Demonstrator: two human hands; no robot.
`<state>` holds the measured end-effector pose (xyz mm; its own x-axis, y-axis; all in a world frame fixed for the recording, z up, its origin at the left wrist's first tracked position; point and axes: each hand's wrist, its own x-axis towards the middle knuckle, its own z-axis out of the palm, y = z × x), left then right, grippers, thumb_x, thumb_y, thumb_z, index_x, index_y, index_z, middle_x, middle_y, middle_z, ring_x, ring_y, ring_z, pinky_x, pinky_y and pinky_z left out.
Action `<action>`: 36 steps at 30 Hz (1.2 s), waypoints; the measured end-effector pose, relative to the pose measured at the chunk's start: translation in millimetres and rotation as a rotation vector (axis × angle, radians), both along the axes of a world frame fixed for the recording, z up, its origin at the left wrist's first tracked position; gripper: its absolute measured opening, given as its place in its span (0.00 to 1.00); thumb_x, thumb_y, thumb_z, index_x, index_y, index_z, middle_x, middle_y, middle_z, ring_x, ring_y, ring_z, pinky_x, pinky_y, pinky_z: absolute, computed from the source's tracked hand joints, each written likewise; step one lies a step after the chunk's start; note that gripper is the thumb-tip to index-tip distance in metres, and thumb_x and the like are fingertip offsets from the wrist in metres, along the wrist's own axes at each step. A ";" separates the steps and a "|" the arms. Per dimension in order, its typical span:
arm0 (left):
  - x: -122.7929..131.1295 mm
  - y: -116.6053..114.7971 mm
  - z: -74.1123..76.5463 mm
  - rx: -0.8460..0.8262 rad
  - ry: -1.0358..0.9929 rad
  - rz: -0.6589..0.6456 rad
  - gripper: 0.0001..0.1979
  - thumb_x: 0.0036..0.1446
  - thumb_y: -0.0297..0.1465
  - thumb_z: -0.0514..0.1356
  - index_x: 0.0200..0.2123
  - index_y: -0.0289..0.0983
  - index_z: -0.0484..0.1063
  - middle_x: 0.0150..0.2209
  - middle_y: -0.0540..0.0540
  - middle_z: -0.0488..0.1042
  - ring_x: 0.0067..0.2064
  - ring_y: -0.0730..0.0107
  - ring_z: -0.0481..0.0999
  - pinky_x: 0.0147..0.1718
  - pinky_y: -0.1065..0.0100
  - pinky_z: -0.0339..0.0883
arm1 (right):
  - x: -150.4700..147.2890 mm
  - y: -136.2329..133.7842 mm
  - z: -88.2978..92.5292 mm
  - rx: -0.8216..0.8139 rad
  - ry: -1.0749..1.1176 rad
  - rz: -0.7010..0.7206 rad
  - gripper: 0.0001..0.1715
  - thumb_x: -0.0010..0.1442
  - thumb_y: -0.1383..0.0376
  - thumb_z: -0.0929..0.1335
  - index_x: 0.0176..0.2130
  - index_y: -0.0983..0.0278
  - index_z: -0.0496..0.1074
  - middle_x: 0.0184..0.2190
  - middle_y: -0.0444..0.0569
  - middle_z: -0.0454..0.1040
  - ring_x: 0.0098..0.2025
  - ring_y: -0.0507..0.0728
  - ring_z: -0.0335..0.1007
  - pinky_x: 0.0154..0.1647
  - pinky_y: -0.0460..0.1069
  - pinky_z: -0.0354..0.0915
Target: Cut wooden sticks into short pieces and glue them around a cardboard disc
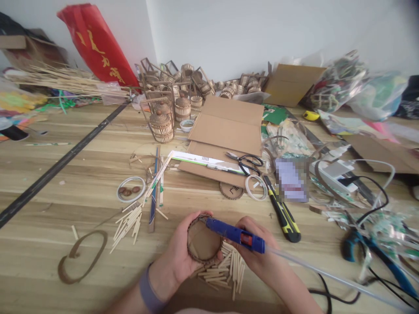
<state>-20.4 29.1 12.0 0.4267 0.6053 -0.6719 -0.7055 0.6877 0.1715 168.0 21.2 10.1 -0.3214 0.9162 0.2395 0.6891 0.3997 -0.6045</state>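
Note:
My left hand (181, 250) is closed round the side of a round cardboard disc with a raised corrugated rim (204, 240), its open face turned up toward me. In my right hand (257, 244) is a blue hot glue gun (234, 232), with a long clear glue stick (314, 265) coming out of its back end. The gun's nozzle points left and meets the far edge of the cardboard rim; I cannot tell whether glue is coming out. Below both hands lies a pile of short wooden sticks (234, 268).
More short sticks (128, 226) lie to the left, near a tape ring (131, 189) and a curled brown strip (83, 257). Scissors (247, 163) rest on cardboard sheets (227, 122). A utility knife (283, 213) and blue-handled pliers (376, 253) lie right. Small woven baskets (162, 124) stand behind.

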 end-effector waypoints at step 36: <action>-0.7 2.1 12.2 0.017 0.125 0.084 0.12 0.62 0.32 0.52 0.36 0.34 0.75 0.30 0.43 0.78 0.27 0.61 0.77 0.24 0.61 0.72 | 6.7 -2.6 -1.9 0.059 -0.068 -0.054 0.06 0.58 0.68 0.64 0.29 0.59 0.65 0.24 0.45 0.71 0.26 0.55 0.70 0.25 0.47 0.64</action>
